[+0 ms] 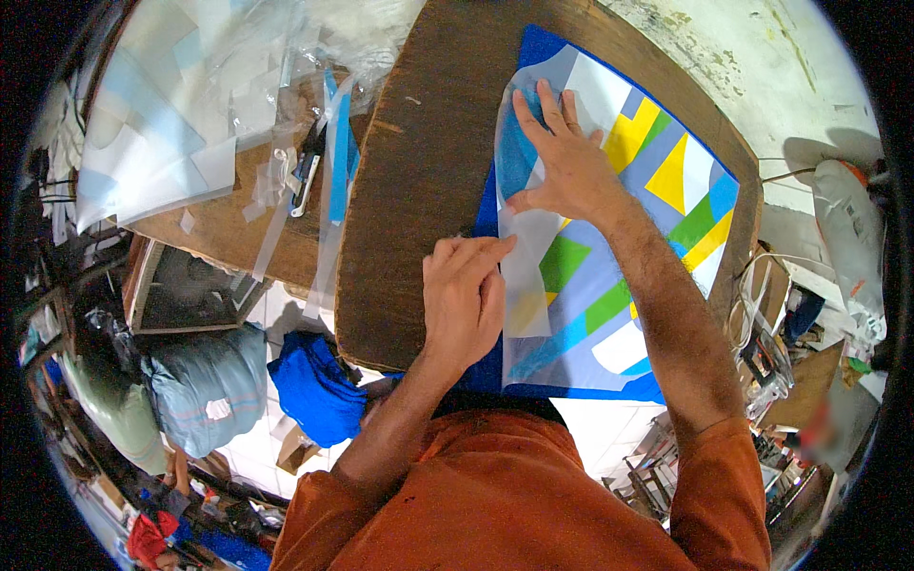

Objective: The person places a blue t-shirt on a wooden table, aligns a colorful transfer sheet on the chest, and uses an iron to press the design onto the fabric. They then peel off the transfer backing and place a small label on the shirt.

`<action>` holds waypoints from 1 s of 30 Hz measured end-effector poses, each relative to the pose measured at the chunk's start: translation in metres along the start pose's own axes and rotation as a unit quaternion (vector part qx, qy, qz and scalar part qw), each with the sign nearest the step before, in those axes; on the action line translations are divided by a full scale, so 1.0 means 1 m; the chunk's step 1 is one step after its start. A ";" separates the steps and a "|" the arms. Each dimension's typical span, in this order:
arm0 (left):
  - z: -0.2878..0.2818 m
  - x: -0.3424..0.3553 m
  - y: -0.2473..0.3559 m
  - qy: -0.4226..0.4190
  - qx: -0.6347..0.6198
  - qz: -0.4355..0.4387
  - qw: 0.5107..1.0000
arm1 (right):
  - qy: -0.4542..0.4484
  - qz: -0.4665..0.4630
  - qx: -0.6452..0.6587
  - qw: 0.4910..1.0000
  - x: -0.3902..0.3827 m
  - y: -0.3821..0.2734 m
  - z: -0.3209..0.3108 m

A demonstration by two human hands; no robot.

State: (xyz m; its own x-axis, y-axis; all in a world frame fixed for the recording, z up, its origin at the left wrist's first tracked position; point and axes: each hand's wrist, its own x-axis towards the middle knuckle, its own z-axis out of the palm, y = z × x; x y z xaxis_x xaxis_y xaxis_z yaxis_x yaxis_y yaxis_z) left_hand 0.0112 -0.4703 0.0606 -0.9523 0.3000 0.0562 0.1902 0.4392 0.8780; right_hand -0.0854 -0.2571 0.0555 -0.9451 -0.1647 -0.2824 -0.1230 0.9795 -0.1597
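Observation:
A blue fabric panel lies on the brown wooden board, bearing a geometric design in yellow, green, white and blue. A translucent sheet covers part of the design along its left side. My right hand presses on the sheet near the top, fingers spread flat. Lower down, my left hand has its fingers bent together, with the index fingertip at the sheet's left edge; whether anything is held inside them is hidden.
Translucent sheets, a utility knife and blue strips lie on the left surface. Below are stuffed bags and blue cloth. Cords, a grey bundle and clutter line the right.

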 end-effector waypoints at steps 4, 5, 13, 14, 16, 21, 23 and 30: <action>0.010 0.013 -0.008 0.071 0.096 0.011 0.993 | -0.014 0.003 -0.009 1.000 0.000 0.000 -0.001; 0.011 0.017 -0.009 0.087 0.122 0.009 0.989 | -0.013 0.004 -0.010 1.000 0.001 0.000 -0.001; 0.018 0.030 -0.013 0.133 0.228 -0.075 0.962 | -0.010 0.009 0.012 1.000 0.000 -0.002 -0.003; 0.019 0.030 -0.014 0.130 0.229 -0.073 0.962 | -0.005 0.008 0.012 1.000 0.000 -0.002 -0.003; 0.021 0.031 -0.015 0.123 0.233 -0.066 0.962 | -0.006 0.010 0.012 1.000 0.000 -0.002 -0.002; 0.022 0.035 -0.017 0.102 0.240 -0.042 0.964 | -0.005 0.008 0.010 1.000 0.001 0.000 0.001; 0.020 0.036 -0.019 0.109 0.245 -0.028 0.963 | -0.003 0.006 0.006 1.000 0.001 0.000 0.002; 0.015 0.036 -0.026 0.104 0.235 -0.009 0.966 | -0.022 -0.001 0.007 1.000 0.002 0.002 -0.001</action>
State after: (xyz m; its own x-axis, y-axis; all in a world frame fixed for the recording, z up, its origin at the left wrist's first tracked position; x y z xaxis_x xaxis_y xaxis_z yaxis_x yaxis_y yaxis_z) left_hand -0.0241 -0.4583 0.0327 -0.9745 0.1338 0.1800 0.2142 0.7933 0.5698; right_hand -0.0874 -0.2557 0.0554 -0.9304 -0.1727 -0.3233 -0.1212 0.9774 -0.1735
